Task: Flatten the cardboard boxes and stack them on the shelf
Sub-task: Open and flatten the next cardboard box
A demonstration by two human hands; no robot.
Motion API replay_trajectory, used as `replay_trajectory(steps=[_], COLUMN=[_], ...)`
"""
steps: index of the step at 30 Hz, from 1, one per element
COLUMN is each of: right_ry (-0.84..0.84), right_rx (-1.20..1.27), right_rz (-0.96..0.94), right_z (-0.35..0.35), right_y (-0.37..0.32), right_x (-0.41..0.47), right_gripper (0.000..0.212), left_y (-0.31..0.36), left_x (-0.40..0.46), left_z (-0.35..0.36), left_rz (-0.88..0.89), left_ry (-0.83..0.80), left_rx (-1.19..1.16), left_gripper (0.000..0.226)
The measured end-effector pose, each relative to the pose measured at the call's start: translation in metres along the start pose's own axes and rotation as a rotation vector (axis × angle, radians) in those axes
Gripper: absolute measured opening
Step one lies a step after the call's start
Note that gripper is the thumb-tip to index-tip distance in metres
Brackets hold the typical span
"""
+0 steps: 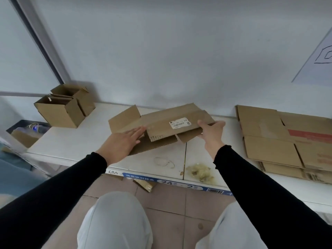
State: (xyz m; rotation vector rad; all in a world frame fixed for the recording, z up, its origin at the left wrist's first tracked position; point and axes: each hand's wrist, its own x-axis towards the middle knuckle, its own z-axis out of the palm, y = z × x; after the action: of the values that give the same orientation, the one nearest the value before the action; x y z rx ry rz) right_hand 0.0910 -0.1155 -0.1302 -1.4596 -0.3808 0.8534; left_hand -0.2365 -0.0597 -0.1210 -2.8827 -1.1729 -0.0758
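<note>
Left hand [124,141] flat, right hand [212,131] gripping box [161,128].

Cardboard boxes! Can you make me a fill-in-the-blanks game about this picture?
1. The flattened box in the middle has a ____ label stuck on it.
2. The right hand ____ that box's right end, while the left hand lies flat on it.
3. The pile of flat boxes lies on the ____ side of the shelf.
4. ____ boxes still standing wait at the left.

Missing words: white; grips; right; Two
</note>
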Motion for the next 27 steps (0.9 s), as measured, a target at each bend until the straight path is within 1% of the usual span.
replay_trajectory(steps=[3, 4, 5, 7, 9, 11, 13, 15, 16, 17, 19, 20, 21, 23, 24, 25, 27], right_ry=[-0.057, -0.106, -0.152, -0.223, -0.266, -0.308, -0.343, -0.310, -0.283, -0.287, -0.413, -0.503, -0.585, -0.707, -0.748, -0.778, -0.802], right_rx=[-0.103, -0.172, -0.251, -0.392, -0.561, -0.855, -1.246, -1.621, -1.722, -1.734, -1.648, -1.630, -1.632, -1.661, -1.671, -1.685, -1.694], right_rz=[0.091, 0.116, 0.121, 0.098, 0.007, -0.096, -0.139, -0.222, -0.307, -0.403, -0.558, -0.601, -0.624, -0.587, -0.568, -0.562, -0.567], right_z=[-0.014, -0.019, -0.024, -0.029, -0.032, -0.032, -0.029, -0.021, -0.014, -0.005, 0.016, 0.028, 0.038, 0.054, 0.059, 0.060, 0.058], right_y=[0.027, 0.033, 0.040, 0.045, 0.049, 0.052, 0.052, 0.051, 0.049, 0.050, 0.053, 0.056, 0.061, 0.072, 0.079, 0.088, 0.105], right_x=[0.017, 0.022, 0.029, 0.037, 0.045, 0.053, 0.055, 0.056, 0.053, 0.054, 0.053, 0.052, 0.053, 0.055, 0.056, 0.058, 0.063], right_gripper=[0.090, 0.092, 0.085, 0.060, 0.047, 0.049, 0.054, 0.057, 0.059, 0.062, 0.067, 0.069, 0.071, 0.076, 0.080, 0.084, 0.090], left_y=[-0.005, -0.008, -0.011, -0.017, -0.022, -0.025, -0.024, -0.024, -0.023, -0.023, -0.023, -0.022, -0.020, -0.021, -0.024, -0.026, -0.031], left_x=[-0.006, -0.008, -0.008, -0.008, -0.005, 0.000, 0.006, 0.018, 0.026, 0.036, 0.059, 0.070, 0.080, 0.095, 0.099, 0.102, 0.102], left_z=[0.037, 0.046, 0.054, 0.068, 0.080, 0.090, 0.097, 0.101, 0.102, 0.102, 0.104, 0.106, 0.108, 0.113, 0.117, 0.122, 0.133], left_rz=[0.043, 0.050, 0.058, 0.063, 0.021, -0.051, -0.109, -0.162, -0.194, -0.225, -0.269, -0.286, -0.303, -0.308, -0.302, -0.299, -0.309], left_ry=[-0.110, -0.151, -0.183, -0.221, -0.265, -0.319, -0.350, -0.299, -0.241, -0.181, -0.066, -0.033, -0.039, -0.164, -0.237, -0.296, -0.326], left_rx=[0.032, 0.024, -0.001, -0.064, -0.109, -0.143, -0.147, -0.178, -0.205, -0.222, -0.216, -0.224, -0.253, -0.289, -0.275, -0.259, -0.250], left_gripper=[0.056, 0.056, 0.056, 0.057, 0.065, 0.076, 0.081, 0.080, 0.078, 0.074, 0.059, 0.058, 0.067, 0.095, 0.103, 0.107, 0.112])
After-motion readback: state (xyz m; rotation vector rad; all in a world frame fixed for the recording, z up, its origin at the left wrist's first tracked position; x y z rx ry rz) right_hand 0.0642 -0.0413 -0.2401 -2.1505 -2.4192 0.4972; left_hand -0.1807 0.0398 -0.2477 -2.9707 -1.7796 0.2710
